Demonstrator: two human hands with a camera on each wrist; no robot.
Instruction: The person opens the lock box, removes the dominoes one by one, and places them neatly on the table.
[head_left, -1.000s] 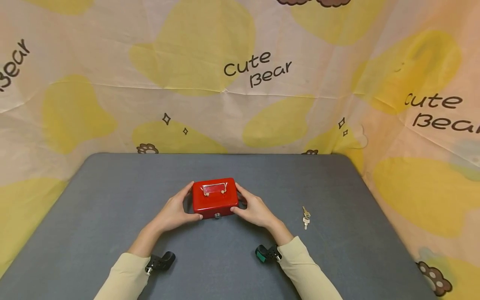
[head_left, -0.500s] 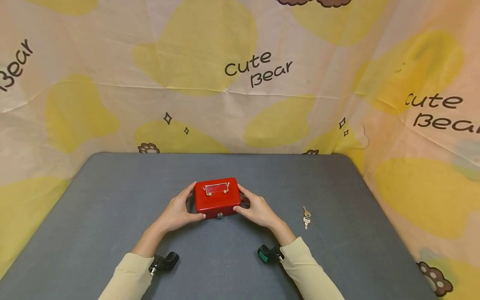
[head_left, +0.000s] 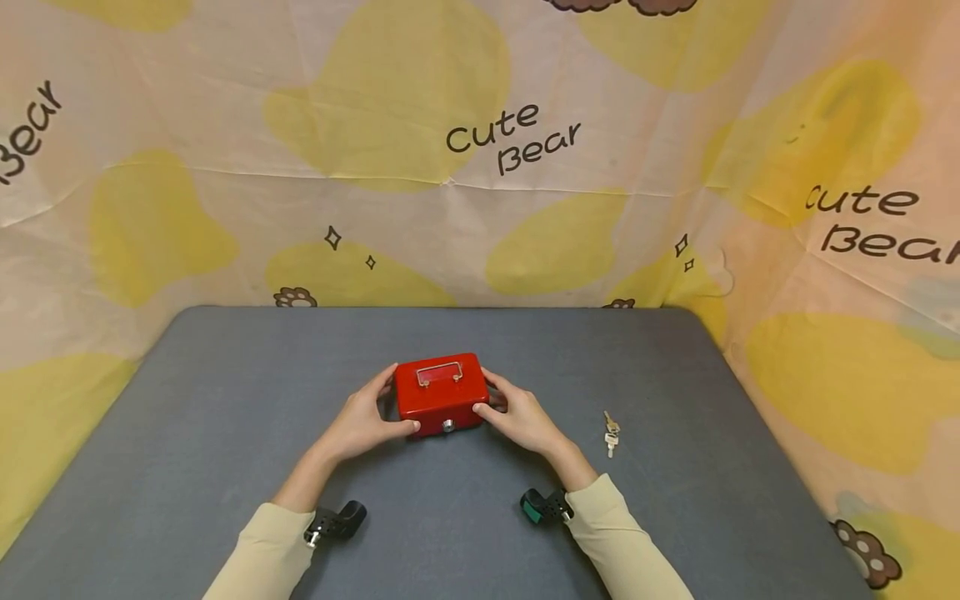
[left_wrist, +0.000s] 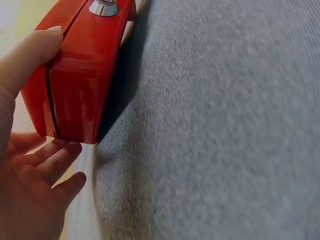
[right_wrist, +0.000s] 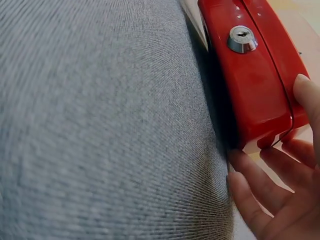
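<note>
My left hand (head_left: 367, 425) and right hand (head_left: 529, 422) grasp the red box (head_left: 441, 402) between them, one at each end, out over the middle of the desk (head_left: 180, 442). Each thumb presses the front near a corner, close to the lid seam, while the other fingers go round the sides (some of their tips are hidden behind it). I'd say gripping both ends shares the weight and stops the box from twisting, and thumbs so near the seam probably help hold the lid down against the body.

The front, with its silver lock (right_wrist: 242, 39), faces me, which I judge keeps the keyhole easy to see; its slot has no key in it. On top, the wire handle (head_left: 439, 367) lies folded down, and neither hand uses it, perhaps because a hold on the sides is steadier. A dark shadow runs along the bottom edge, but I cannot tell whether the base fully rests on the desk.

The keys (head_left: 611, 441) lie off to my right, well apart from the box, seemingly set there to stay clear of my arms.
</note>
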